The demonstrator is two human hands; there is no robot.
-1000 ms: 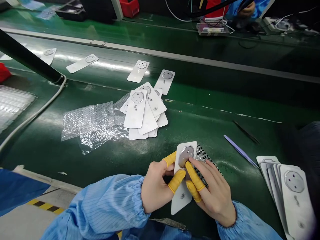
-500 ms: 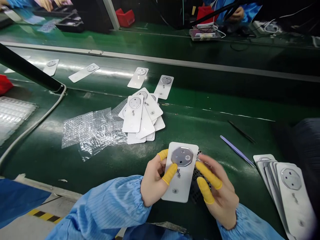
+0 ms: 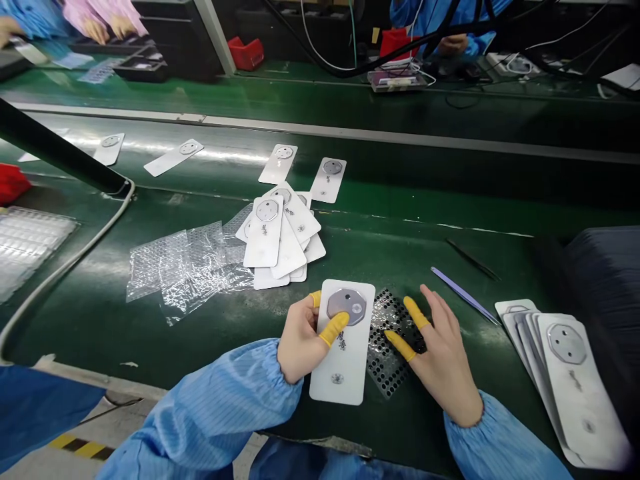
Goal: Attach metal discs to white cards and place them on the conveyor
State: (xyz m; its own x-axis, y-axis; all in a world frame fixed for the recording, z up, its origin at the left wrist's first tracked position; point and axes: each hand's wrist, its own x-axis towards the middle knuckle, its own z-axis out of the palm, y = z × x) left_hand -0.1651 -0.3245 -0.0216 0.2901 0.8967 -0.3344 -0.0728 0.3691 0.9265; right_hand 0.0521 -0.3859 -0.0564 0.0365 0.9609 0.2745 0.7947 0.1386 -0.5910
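Observation:
My left hand [image 3: 313,337] grips a white phone back cover [image 3: 336,370] by its left edge, thumb on the grey octagonal camera area. Dark lettering and a small round mark show on its face. Over a clear sheet of black dot stickers [image 3: 387,373], my right hand [image 3: 435,353] has its fingers spread and holds nothing. Whether its fingertips touch the sheet, I cannot tell. Yellow finger cots cover thumb and index finger on both hands. Part of the sheet lies hidden behind the cover and my right hand. Purple tweezers [image 3: 465,295] and dark tweezers [image 3: 473,259] lie beyond my right hand.
A loose pile of covers [image 3: 265,247] lies beside bubble bags [image 3: 190,270]; an overlapping stack of covers [image 3: 575,400] is at right. Several covers, one here [image 3: 327,181], lie along the belt. A black post [image 3: 65,150] slants in from the left. Co-workers' hands show across the line.
My right hand has drawn away from the cover and spread its fingers over the dot sheet. The cover, in my left hand, has shifted left, exposing more of the sheet. The view has shifted slightly.

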